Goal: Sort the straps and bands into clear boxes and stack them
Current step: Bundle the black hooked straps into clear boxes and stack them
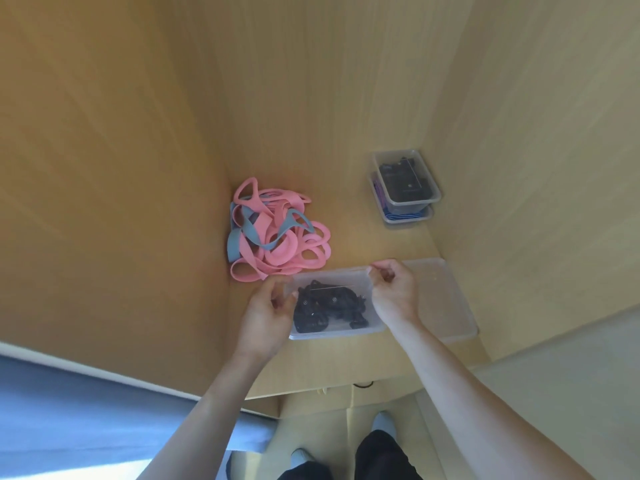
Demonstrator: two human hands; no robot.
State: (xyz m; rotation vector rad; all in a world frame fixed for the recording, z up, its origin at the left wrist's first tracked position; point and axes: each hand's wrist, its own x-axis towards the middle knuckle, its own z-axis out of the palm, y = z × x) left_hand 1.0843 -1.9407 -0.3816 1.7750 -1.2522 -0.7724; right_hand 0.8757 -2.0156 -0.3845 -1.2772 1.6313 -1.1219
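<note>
Left grip (268, 311) and right grip (393, 292) each pinch an end rim of the clear box (336, 333), black straps (327, 308) heaped between them; the thin rim may flex or slip from so light a hold, spilling straps short of the stack (403, 185) beyond the right grip.

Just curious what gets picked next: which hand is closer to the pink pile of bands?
Left. The left hand grips one edge of the clear box right beside the pink pile; the right hand grips the opposite edge, farther away.
</note>
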